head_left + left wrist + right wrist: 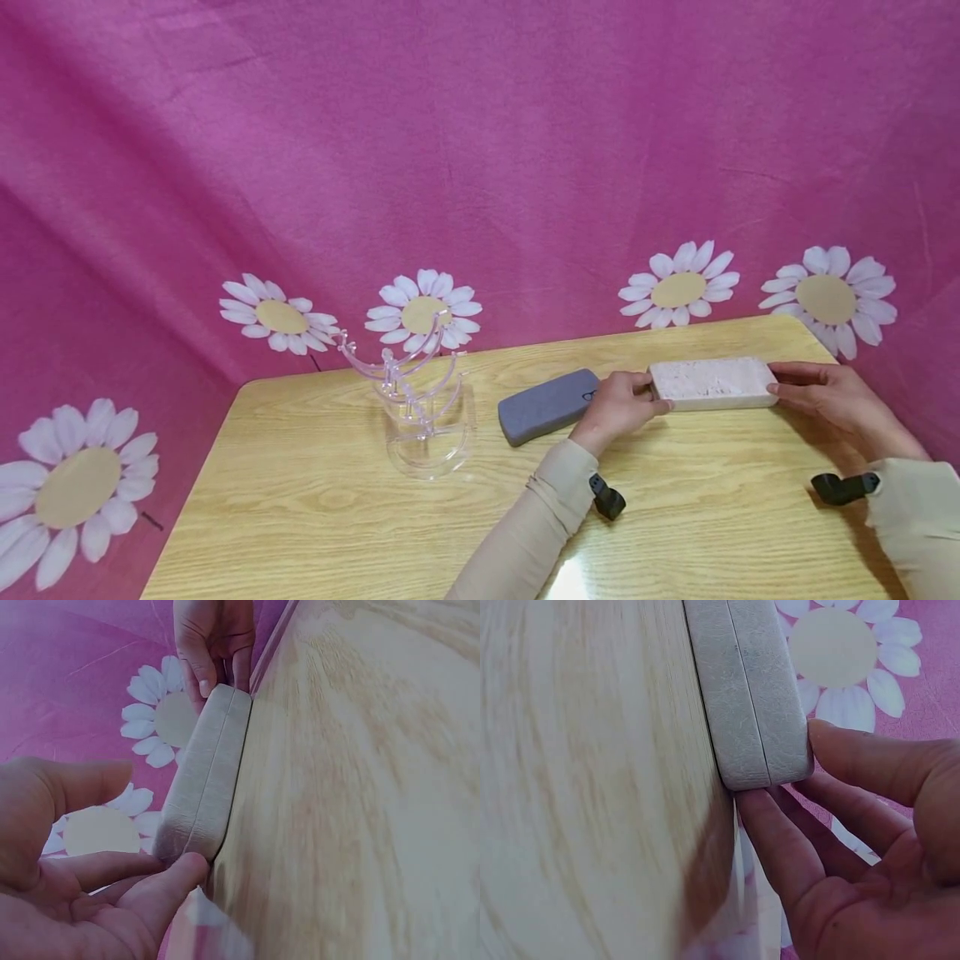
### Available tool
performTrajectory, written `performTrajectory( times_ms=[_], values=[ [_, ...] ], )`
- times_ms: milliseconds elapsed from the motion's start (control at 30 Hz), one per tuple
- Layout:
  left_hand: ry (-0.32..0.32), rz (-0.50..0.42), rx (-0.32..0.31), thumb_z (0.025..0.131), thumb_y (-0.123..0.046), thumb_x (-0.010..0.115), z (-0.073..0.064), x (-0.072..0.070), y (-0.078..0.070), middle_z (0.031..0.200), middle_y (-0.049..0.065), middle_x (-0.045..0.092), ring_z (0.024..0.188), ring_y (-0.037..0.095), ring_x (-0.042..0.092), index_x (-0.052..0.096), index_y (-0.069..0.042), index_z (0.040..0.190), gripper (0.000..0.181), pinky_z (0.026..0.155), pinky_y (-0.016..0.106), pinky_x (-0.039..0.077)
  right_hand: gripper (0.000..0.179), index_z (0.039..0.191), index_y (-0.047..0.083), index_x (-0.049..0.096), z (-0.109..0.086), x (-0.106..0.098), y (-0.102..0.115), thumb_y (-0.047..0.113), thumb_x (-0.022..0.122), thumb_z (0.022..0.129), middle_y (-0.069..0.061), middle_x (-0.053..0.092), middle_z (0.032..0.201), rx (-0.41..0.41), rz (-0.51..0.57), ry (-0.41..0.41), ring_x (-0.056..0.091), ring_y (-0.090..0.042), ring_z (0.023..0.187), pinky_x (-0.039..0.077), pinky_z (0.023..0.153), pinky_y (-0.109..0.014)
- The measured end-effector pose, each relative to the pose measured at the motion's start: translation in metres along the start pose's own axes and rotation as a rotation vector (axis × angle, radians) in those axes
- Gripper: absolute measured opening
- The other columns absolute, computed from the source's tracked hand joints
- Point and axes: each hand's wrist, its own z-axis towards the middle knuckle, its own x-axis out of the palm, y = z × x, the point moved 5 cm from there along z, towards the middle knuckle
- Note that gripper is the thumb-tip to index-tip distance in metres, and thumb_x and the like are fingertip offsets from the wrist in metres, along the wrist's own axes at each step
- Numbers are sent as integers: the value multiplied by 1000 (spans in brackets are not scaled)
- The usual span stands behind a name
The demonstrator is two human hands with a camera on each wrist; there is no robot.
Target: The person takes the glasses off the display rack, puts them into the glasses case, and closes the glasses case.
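Observation:
A whitish hard glasses case (712, 383) with a seam along its side lies flat at the right of the table, between both hands. My left hand (621, 406) grips its left end with thumb and fingertips. At the opposite end, my right hand (832, 400) holds it between thumb and fingers. The seam shows as a thin line along the case (206, 772) in the left wrist view. In the right wrist view, fingertips press the near end of the case (750, 697), which looks closed. What is inside it is hidden.
Just left of my left hand lies a grey glasses case (547, 404) with a small glasses mark. Farther left stands a clear plastic stand (429, 446) with several curved arms. A pink cloth (480, 167) with daisies hangs behind the wooden table (315, 500).

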Motion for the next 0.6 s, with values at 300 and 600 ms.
performTrajectory(
  times_ms=[300, 600],
  values=[
    [92, 62, -14, 93, -35, 79, -14, -10, 1, 139, -3, 70, 130, 13, 64, 63, -24, 144, 55, 104, 30, 53, 58, 145, -10, 53, -3, 3, 4, 27, 67, 103, 41, 61, 99, 24, 7, 9, 57, 19, 89, 53, 74, -10],
    [220, 116, 56, 100, -38, 71, -40, -38, 17, 125, 1, 74, 112, 6, 69, 60, -19, 147, 52, 87, 22, 57, 38, 101, 49, 64, -10, -9, 19, 11, 62, 105, 34, 68, 99, -6, 254, 1, 69, 9, 85, 61, 70, -18]
  ],
)
